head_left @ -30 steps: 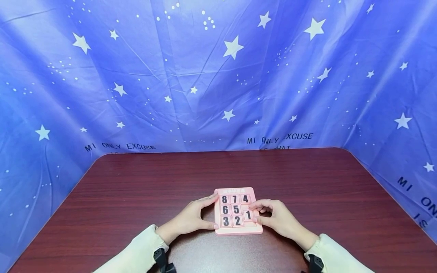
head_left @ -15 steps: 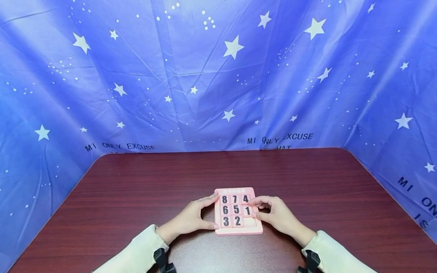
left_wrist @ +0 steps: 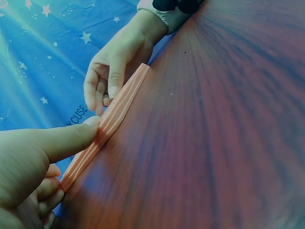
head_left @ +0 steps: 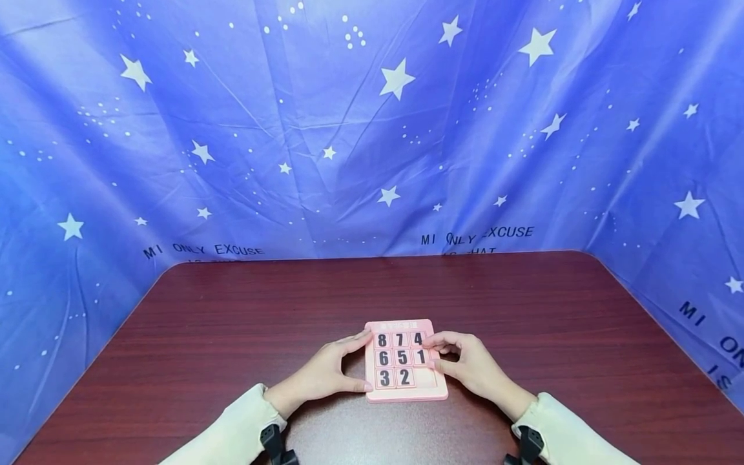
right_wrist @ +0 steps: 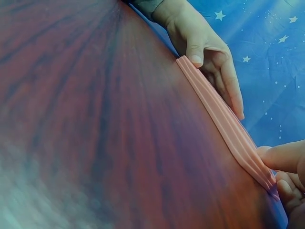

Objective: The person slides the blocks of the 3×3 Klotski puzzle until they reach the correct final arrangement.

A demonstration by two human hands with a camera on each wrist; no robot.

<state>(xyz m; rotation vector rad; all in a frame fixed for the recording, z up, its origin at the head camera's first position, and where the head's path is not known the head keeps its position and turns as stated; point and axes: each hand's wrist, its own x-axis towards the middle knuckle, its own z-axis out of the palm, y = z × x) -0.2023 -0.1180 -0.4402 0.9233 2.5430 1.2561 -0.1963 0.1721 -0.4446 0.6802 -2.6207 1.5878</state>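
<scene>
- A blue curtain (head_left: 325,116) with white stars and black lettering hangs behind and along both sides of a dark red wood-grain table (head_left: 267,310)
- At the left, a pale left sleeve (head_left: 227,423) with a black device (head_left: 278,445) at its cuff leads to the left hand (head_left: 322,368), which lies just where it was a second ago
- That hand's grip is wide, holding the left side of a pink board (head_left: 401,395) with thumb near the lower corner and fingers near the upper one
- The board lies flat on the table, between the two hands, unmoved since the earlier frames
- In its left column sit the 8 tile (head_left: 382,340), the 6 tile (head_left: 383,358) and the 3 tile (head_left: 384,378); in the middle column, the 7 tile (head_left: 399,339), the 5 tile (head_left: 402,357) and the 2 tile (head_left: 405,377), all unchanged
- In the right column the 4 tile (head_left: 417,338) stays on top, while the 1 tile (head_left: 421,356), which sat lower before, is now level with 6 and 5, leaving the bottom right recess (head_left: 425,379) fully bare
- The right hand (head_left: 473,365) has shifted slightly up the board; its thumb and index finger are narrowly apart at the 1 tile, though whether they pinch it I cannot tell
- The pale right sleeve (head_left: 572,426) carries another black device (head_left: 529,444)
</scene>
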